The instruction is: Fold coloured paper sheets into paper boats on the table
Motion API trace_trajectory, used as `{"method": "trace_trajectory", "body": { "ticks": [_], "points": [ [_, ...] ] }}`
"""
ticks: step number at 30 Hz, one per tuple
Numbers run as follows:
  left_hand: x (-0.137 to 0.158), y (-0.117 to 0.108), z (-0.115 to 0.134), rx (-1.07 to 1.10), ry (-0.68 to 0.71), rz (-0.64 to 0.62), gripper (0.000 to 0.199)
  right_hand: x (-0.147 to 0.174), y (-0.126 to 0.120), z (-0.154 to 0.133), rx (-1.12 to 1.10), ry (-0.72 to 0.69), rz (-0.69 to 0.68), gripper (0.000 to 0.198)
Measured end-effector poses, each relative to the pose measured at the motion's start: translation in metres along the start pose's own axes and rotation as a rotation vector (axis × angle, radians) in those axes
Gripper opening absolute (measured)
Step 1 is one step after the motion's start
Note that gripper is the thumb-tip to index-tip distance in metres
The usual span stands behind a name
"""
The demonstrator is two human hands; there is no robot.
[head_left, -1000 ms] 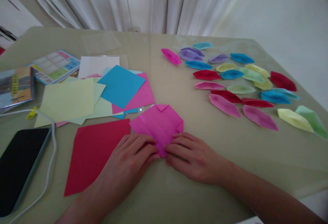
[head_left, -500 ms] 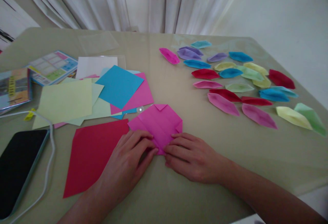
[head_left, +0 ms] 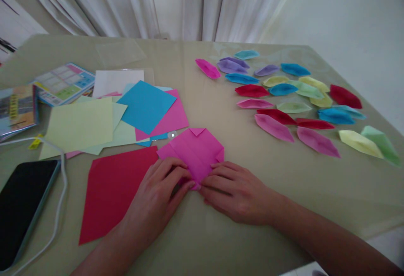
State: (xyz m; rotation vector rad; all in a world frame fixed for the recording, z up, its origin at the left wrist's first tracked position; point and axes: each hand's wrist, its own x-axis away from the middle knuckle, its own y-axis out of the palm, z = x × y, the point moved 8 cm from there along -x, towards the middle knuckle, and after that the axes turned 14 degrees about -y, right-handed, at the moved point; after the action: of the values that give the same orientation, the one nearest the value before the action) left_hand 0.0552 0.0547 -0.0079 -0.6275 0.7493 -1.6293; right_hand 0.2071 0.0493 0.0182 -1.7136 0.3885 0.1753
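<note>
A magenta sheet of origami paper [head_left: 200, 149] lies flat on the table, with small corners folded in at its top and right. My left hand [head_left: 167, 187] bends over its lower left edge, thumb and fingers pinching near the bottom corner. From the other side, my right hand [head_left: 233, 192] presses the lower right edge, its fingertips close to the left thumb. The fold at the bottom corner is partly covered by my fingers. Under and beside my left forearm is a red square sheet [head_left: 116, 187].
Several folded paper boats [head_left: 274, 126] in many colours lie spread at the right. Loose sheets, including a blue one [head_left: 147, 107] and a pale yellow one [head_left: 82, 124], overlap at the left. A phone [head_left: 28, 208], white cable [head_left: 58, 208] and booklets [head_left: 65, 84] lie further left.
My right fingertips have shifted slightly left along the bottom corner, closer to the left thumb. The magenta paper stays in place.
</note>
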Motion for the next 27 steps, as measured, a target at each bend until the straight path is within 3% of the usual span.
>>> {"method": "trace_trajectory", "body": {
  "ticks": [27],
  "points": [
    [-0.0020, 0.0010, -0.0039, 0.031, -0.058, -0.022, 0.007, -0.0007, -0.0024, 0.0000, -0.033, -0.006, -0.061, 0.013]
  ]
}}
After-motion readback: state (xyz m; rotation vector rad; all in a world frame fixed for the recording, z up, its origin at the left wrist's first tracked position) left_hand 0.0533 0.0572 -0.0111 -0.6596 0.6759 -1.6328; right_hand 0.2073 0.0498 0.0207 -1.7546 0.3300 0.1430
